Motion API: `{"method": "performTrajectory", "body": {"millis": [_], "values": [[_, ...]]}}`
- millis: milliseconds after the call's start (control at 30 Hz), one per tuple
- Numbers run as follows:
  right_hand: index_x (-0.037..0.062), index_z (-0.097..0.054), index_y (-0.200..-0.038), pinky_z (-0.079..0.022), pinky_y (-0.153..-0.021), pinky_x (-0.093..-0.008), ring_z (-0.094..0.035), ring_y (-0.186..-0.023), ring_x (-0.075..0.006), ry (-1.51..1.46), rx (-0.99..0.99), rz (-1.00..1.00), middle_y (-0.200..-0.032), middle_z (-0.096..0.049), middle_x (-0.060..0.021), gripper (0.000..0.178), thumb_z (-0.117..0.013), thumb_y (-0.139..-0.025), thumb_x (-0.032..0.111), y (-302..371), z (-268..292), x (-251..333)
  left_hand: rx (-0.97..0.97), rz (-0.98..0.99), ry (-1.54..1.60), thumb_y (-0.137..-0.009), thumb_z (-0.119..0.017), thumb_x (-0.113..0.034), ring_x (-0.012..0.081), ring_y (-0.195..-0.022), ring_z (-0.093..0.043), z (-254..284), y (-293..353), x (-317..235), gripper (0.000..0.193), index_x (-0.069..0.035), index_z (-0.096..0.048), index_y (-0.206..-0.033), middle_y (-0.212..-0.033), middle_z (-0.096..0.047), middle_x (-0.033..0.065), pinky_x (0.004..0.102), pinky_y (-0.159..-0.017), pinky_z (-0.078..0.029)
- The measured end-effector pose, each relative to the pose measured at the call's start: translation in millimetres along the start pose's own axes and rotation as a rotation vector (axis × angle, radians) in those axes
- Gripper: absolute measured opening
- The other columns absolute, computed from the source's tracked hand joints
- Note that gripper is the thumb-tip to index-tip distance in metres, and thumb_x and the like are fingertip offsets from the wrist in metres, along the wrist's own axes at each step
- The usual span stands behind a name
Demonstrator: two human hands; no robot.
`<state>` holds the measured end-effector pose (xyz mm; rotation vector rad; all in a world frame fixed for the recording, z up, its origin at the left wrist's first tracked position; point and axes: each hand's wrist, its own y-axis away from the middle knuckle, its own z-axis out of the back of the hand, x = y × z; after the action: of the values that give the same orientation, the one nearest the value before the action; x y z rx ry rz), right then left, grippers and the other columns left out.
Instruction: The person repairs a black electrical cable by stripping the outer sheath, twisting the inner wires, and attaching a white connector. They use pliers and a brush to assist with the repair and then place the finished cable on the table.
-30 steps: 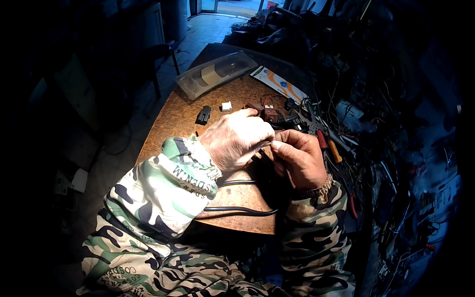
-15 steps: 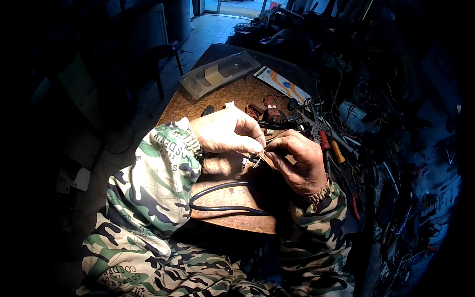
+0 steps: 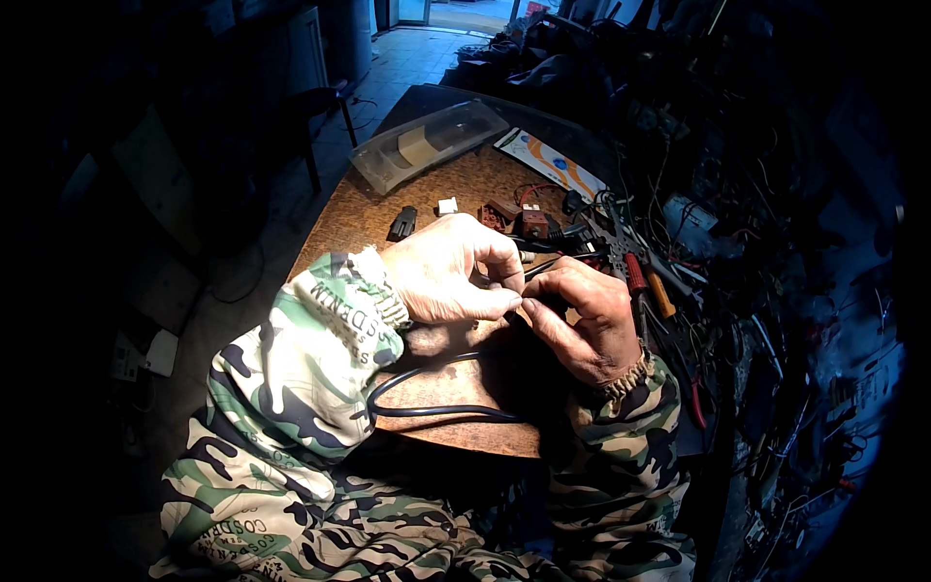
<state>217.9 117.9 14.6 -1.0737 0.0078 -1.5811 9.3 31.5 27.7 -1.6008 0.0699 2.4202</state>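
My left hand (image 3: pixel 460 274) and my right hand (image 3: pixel 589 315) meet fingertip to fingertip over the near part of the wooden table (image 3: pixel 335 215). Both are closed in a pinch on a thin wire, which the fingers now almost wholly hide. Below them a black cable (image 3: pixel 441 414) bends in a loop on the tabletop. Beyond my left hand lie a dark plastic connector (image 3: pixel 402 223) and a small white connector (image 3: pixel 447 206). Reddish-brown connector blocks (image 3: pixel 534 224) sit just past the fingertips.
A clear plastic box (image 3: pixel 388 175) and an orange-and-white card (image 3: pixel 551 163) lie at the back of the table. To the right are a red-handled tool (image 3: pixel 634 273), an orange handle (image 3: pixel 661 297) and a dark heap of wires. A stool (image 3: pixel 312 105) stands far left.
The pale wire ends that stuck out between my fingertips are now hidden. My left hand has shifted slightly down and right, uncovering the dark connector and more of the white one.
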Motion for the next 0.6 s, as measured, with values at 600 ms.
{"method": "performTrajectory", "body": {"millis": [600], "values": [[-0.0039, -0.066, -0.088, -0.051, -0.062, -0.0294, -0.065, -0.070, -0.0181, -0.096, -0.078, -0.238, -0.079, -0.066, -0.0126, 0.008, -0.070, -0.083, 0.001, 2.5, 1.4, 2.4, -0.452, -0.687, -0.846, -0.076, -0.071, -0.012, 0.0294, -0.072, -0.062, -23.3, -10.3, 8.1, 0.014, -0.005, -0.060, -0.074, -0.069, -0.059, 0.0084, 0.0405, -0.076, -0.053]]}}
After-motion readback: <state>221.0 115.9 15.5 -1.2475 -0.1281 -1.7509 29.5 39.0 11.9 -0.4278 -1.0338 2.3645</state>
